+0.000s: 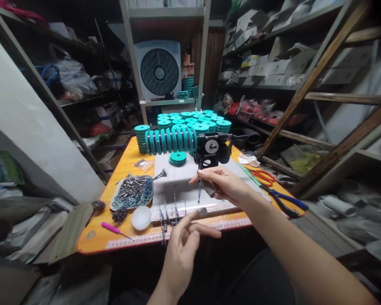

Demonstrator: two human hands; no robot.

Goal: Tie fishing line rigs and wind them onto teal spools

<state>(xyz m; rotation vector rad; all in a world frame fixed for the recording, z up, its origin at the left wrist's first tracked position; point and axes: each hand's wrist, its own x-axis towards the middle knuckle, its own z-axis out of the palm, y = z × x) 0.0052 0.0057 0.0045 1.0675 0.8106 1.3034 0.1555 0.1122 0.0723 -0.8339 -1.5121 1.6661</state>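
My right hand is closed in a pinch below the black clamp-like device. A thin blue-and-dark cord hangs from its fingertips; its upper end is partly hidden by the fingers. My left hand is lower, at the table's front edge, fingers spread and holding nothing. One of its fingertips wears a grey cover. A row of teal spools sits sideways on the device's shaft. Just beyond my left hand, several thin cords with dark metal weights lie at the edge of the white board.
A white tray holds metal weights and blue cords. Nearby are a white round dish and a pink-handled pick. Red-handled scissors and blue-handled pliers lie right. Teal spool stacks and a fan stand behind.
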